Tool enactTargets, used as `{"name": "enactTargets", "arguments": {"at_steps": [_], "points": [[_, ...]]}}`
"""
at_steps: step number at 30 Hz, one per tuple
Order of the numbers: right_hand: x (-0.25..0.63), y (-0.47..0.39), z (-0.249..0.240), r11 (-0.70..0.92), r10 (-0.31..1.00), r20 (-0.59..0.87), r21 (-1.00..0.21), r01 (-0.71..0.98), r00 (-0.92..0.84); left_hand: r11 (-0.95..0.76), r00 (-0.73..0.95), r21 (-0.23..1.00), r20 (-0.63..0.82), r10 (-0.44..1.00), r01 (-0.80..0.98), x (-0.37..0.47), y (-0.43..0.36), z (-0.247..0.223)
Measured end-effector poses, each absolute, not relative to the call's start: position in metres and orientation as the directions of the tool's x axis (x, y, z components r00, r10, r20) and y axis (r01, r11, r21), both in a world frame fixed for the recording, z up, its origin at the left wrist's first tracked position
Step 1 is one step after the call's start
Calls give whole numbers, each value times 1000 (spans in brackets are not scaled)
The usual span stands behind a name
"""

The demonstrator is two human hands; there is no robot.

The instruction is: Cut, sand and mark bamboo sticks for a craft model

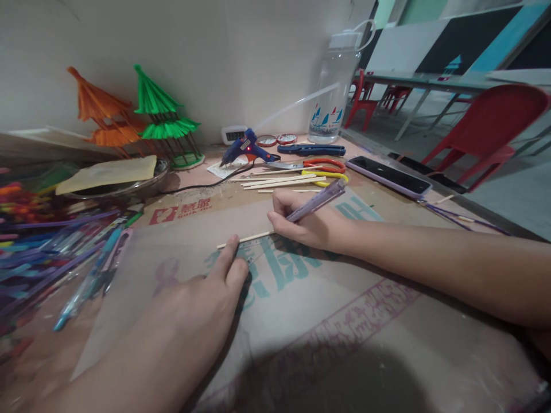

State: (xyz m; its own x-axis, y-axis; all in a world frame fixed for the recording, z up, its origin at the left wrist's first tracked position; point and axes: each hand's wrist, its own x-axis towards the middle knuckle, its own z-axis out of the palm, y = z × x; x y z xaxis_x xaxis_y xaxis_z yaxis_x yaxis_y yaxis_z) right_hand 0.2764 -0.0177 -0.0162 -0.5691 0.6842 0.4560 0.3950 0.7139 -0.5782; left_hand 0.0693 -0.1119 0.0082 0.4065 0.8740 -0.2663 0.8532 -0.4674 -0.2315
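A thin wooden stick (pixel 255 237) lies on the printed cardboard (pixel 340 298). My left hand (pixel 206 304) presses its index fingertip on the stick near its left end, the thumb close beside it and the other fingers hidden underneath. Closed in a writing grip, my right hand (pixel 307 226) holds a light purple pen (pixel 318 201). Its fingers meet the right end of the stick, and the pen's tip is hidden by them. A strip with small marks (pixel 249 243), perhaps a ruler, shows just below the stick.
Behind lie more wooden sticks (pixel 284 182), scissors (pixel 331 165), a blue glue gun (pixel 247 148) and a phone (pixel 387 175). A water bottle (pixel 329 109) stands at the back. Orange (pixel 103 115) and green (pixel 166 120) craft pavilions, pens (pixel 92 281) and a bowl (pixel 159 175) are at left.
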Motion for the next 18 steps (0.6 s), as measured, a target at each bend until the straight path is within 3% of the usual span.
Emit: {"name": "enactTargets", "arguments": {"at_steps": [13,18], "points": [[276,-19,-15,694,705,443,-591,410,-554,-492,405,-275,-317,857,826,73,-113,11],[274,-16,-12,531,833,369,-741,410,-412,-470,416,-266,-234,879,842,71,-114,11]]}}
